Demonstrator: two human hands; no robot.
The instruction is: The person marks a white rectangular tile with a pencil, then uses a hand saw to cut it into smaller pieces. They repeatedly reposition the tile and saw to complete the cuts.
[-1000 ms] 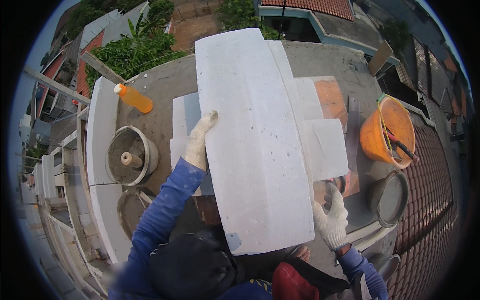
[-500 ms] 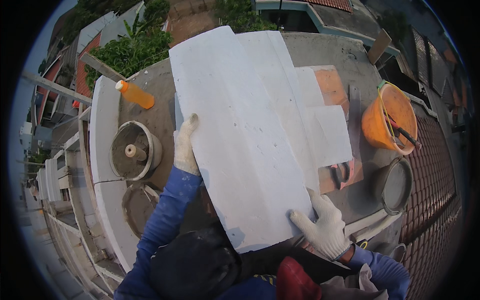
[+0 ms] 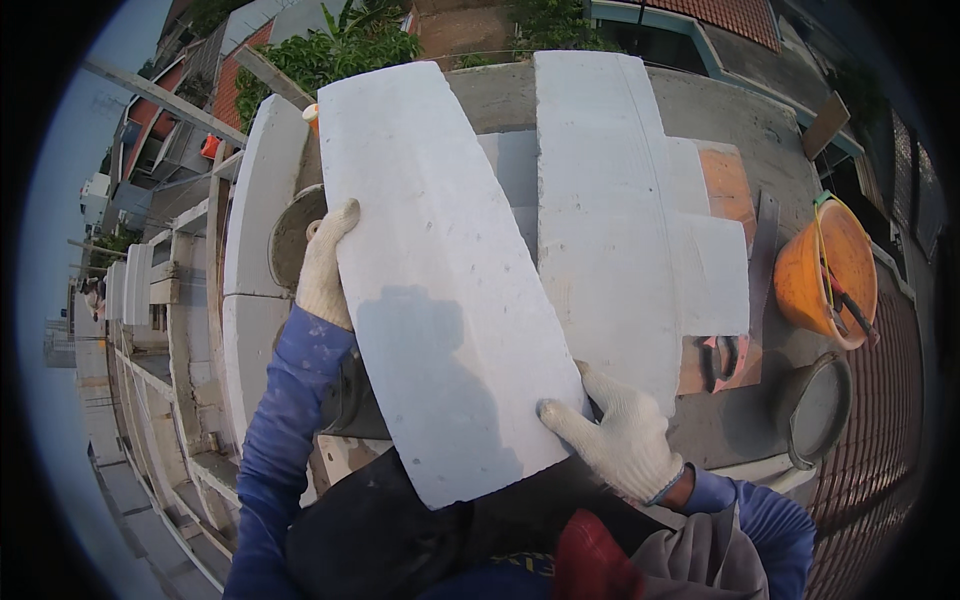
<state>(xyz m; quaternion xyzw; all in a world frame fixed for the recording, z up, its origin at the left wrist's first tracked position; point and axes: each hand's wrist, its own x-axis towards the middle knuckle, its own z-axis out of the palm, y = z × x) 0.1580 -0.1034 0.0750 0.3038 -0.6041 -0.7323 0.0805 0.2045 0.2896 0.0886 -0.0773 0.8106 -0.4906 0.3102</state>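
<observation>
I hold a long white lightweight block (image 3: 430, 250) in both gloved hands, tilted with its top to the left; a shadow falls on its lower part. My left hand (image 3: 327, 262) grips its left edge, and my right hand (image 3: 620, 435) grips its lower right edge with thumb and fingers. To the right of it lies another long white block (image 3: 595, 200), over smaller white pieces (image 3: 710, 270) and an orange-stained board (image 3: 727, 182). A pink tool with a black handle (image 3: 725, 360) and a long dark metal strip (image 3: 757, 293) lie beside them.
An orange bucket (image 3: 808, 265) with tools stands right, above a grey cement bucket (image 3: 812, 410). A round container (image 3: 290, 245) is partly hidden left, near a white block wall (image 3: 257, 200). The concrete ledge (image 3: 720, 100) borders tiled roofs (image 3: 860, 470), trees and lower buildings.
The held block has moved left and separated from the block beside it, uncovering part of what lies between. My hands moved left with it. The bottle at upper left is now mostly hidden.
</observation>
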